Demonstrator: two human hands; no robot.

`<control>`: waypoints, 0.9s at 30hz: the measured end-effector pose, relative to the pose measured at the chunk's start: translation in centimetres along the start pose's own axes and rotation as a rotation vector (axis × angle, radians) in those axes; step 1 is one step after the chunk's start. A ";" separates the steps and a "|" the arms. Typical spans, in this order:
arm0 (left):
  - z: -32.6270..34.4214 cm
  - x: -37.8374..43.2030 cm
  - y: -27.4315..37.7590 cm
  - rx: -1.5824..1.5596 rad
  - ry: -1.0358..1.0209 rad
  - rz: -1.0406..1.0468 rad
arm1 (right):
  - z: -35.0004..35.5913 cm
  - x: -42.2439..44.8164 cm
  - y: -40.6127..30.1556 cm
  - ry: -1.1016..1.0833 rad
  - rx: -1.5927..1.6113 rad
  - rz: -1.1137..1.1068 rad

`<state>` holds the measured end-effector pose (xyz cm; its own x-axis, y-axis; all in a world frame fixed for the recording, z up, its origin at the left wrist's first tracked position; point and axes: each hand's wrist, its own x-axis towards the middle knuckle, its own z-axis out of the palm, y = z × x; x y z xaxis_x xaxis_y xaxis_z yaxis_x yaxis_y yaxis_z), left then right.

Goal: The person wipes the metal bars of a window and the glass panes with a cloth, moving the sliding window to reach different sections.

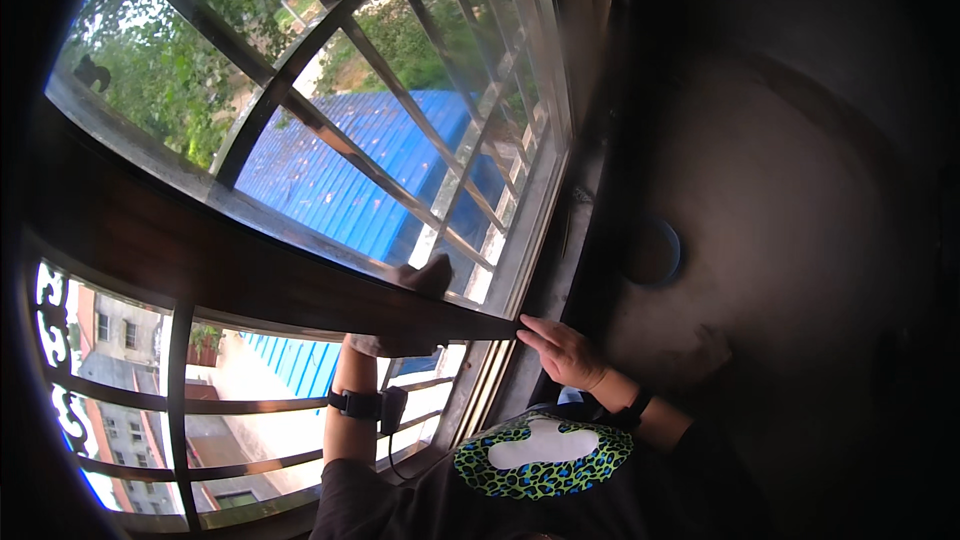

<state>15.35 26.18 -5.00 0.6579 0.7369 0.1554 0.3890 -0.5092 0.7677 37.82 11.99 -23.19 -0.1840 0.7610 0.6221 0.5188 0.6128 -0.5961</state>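
Observation:
A sliding window sash with a dark stile (247,277) crosses the view in front of me. My left hand (390,346) reaches past the stile on the open side of the window, and the stile hides part of it. Above the stile, a dark hand shape shows at the glass pane (337,187); I cannot tell whether it is seen through the glass or reflected. My right hand (566,354) has its fingers extended, with the fingertips against the stile's lower end, just above the window track (487,382).
Metal security bars (390,172) stand outside the window. Beyond them lie a blue corrugated roof (337,157), trees (165,67) and buildings (124,390). A dark sill (577,217) runs along the track. On the dim floor at right is a round blue-rimmed object (677,251).

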 end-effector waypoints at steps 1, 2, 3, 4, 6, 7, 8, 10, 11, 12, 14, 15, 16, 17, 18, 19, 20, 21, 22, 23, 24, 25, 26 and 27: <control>-1.0 0.7 2.1 0.076 0.099 0.008 | -0.7 -1.0 0.1 -0.006 0.024 0.105; -1.6 1.5 3.2 0.180 0.159 0.045 | -1.2 -2.0 0.5 0.023 0.006 0.154; -2.3 1.3 1.9 0.473 0.158 0.200 | -1.5 -2.7 0.9 0.053 -0.013 0.197; -3.0 1.5 0.9 0.764 0.204 0.361 | -2.0 -2.9 0.9 0.078 -0.019 0.239; -1.1 3.0 1.1 0.719 0.175 0.190 | -3.2 -3.0 0.9 0.150 -0.038 0.325; 0.5 2.7 0.2 0.620 0.155 0.088 | -2.8 -3.1 1.0 0.143 -0.026 0.324; 2.0 2.5 -0.7 0.523 0.146 -0.013 | -2.4 -3.1 1.1 0.150 -0.020 0.335; 3.7 1.8 -6.5 0.267 -0.003 -0.099 | -2.4 -3.0 0.8 0.150 -0.030 0.355; 4.5 1.4 -8.7 0.129 0.003 -0.320 | -2.4 -3.1 0.7 0.145 -0.030 0.353; 5.4 1.0 -10.8 0.012 0.033 -0.528 | -2.4 -3.2 0.6 0.114 -0.032 0.340; 4.2 2.4 -6.2 0.370 -0.048 -0.200 | -2.6 -3.4 1.1 0.103 -0.039 0.353; 2.6 2.6 -0.1 0.502 -0.012 -0.152 | -2.7 -3.5 0.9 0.089 -0.027 0.350; 2.9 4.8 1.3 0.305 0.034 -0.191 | -2.9 -3.9 1.6 0.115 -0.071 0.398; 2.7 5.4 3.8 0.124 0.118 -0.260 | -2.9 -4.2 1.7 0.120 -0.068 0.420; 2.6 6.4 6.0 -0.059 0.205 -0.305 | -3.0 -4.4 1.8 0.137 -0.068 0.446; 2.8 7.0 5.6 0.042 0.177 -0.252 | -3.0 -4.6 1.8 0.129 -0.066 0.444; 3.1 7.8 5.2 0.140 0.150 -0.198 | -3.0 -4.9 1.9 0.104 -0.070 0.449; 3.8 8.2 2.6 0.076 0.064 -0.263 | -2.9 -5.0 1.7 0.080 -0.069 0.446; 5.2 8.0 -1.2 -0.364 0.028 -0.491 | -2.5 -5.2 1.8 0.058 -0.067 0.426; 6.3 6.2 -6.1 -0.609 -0.064 -0.550 | -2.4 -5.2 1.7 0.049 -0.066 0.422; 7.5 4.5 -11.0 -0.838 -0.155 -0.633 | -2.5 -5.2 1.5 0.030 -0.045 0.412; 8.2 3.1 -12.4 -1.129 -0.209 -0.669 | -2.6 -5.1 1.6 0.016 -0.026 0.404; 8.9 1.6 -13.9 -1.406 -0.260 -0.734 | -2.8 -5.0 1.4 0.000 -0.039 0.415; 9.6 1.2 -14.9 -0.736 -0.262 -0.421 | -2.8 -5.0 1.6 0.002 -0.051 0.420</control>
<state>16.50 30.42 -22.24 0.7156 0.6269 -0.3082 0.1779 0.2631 0.9482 41.93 8.51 -25.80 0.0541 0.9418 0.3318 0.5893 0.2381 -0.7720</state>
